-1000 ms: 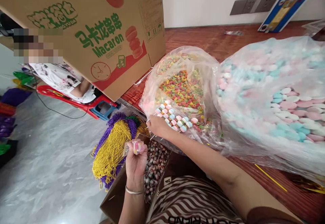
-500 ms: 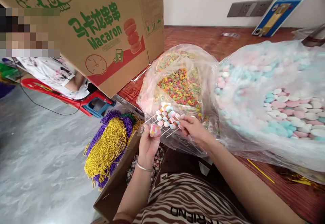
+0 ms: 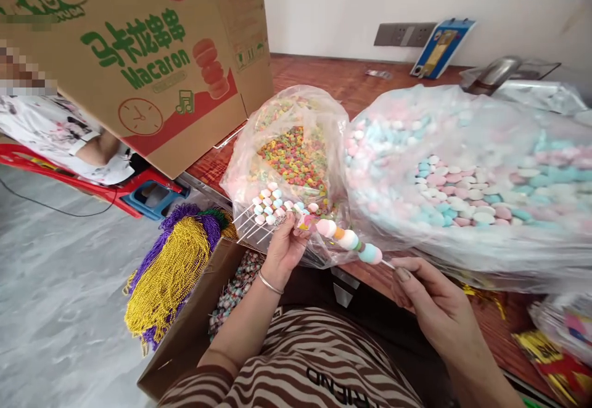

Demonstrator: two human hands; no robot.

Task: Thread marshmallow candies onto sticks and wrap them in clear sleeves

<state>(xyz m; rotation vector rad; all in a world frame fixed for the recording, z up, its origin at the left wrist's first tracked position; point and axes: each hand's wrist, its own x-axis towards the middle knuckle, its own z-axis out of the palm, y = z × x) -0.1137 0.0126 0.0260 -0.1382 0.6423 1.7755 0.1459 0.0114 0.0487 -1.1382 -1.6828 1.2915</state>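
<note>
My right hand (image 3: 430, 297) pinches the bare stick end of a marshmallow skewer (image 3: 349, 239), threaded with pink, white and blue marshmallows and small orange and green rings between them. The skewer slants up and left to my left hand (image 3: 287, 248), whose fingers are closed on a small pink-and-yellow piece (image 3: 305, 222) at the skewer's far end. I cannot tell exactly what that piece is. Beside the left fingertips, several more marshmallow skewers (image 3: 266, 203) lie side by side on a clear bag of coloured rings (image 3: 291, 155), their sticks pointing down-left.
A large bag of marshmallows (image 3: 462, 198) lies to the right. At the left stand a tall Macaron carton (image 3: 152, 106) and an open box (image 3: 178, 340) holding many small pieces. Yellow and purple bead strings (image 3: 171, 272) hang beside it. A person (image 3: 69, 130) sits beyond.
My right hand has moved right and down, now holding a skewer by its stick. The view has shifted right. The left hand stays by the laid skewers with the pink-and-yellow piece.
</note>
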